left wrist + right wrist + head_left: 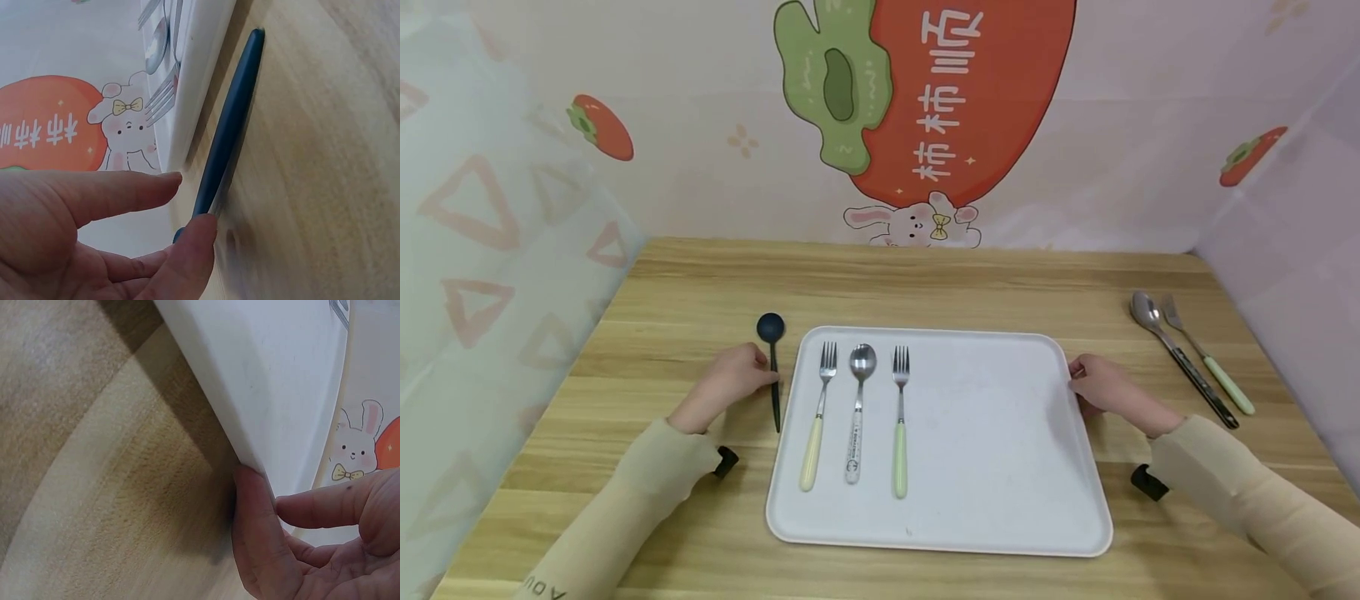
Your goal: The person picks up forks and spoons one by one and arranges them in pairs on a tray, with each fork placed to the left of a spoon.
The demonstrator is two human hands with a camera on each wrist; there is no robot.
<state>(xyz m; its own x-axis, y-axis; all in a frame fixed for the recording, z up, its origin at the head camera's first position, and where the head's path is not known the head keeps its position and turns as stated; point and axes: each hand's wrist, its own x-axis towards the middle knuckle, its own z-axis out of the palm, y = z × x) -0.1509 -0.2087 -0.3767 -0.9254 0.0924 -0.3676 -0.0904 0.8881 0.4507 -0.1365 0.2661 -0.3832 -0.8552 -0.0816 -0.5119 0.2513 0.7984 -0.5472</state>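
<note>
The left hand (733, 382) pinches the dark spoon (772, 367) on the table (700, 283); the right hand (1108, 392) grips the white tray's (1000, 433) edge (thumb underneath).

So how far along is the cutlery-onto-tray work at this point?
Roughly halfway, judging by the layout. Done: two forks and a steel spoon lie on the white tray. In hand: the left hand touches the dark spoon beside it; the right hand touches the tray's edge. Left: a spoon and fork at far right.
</note>
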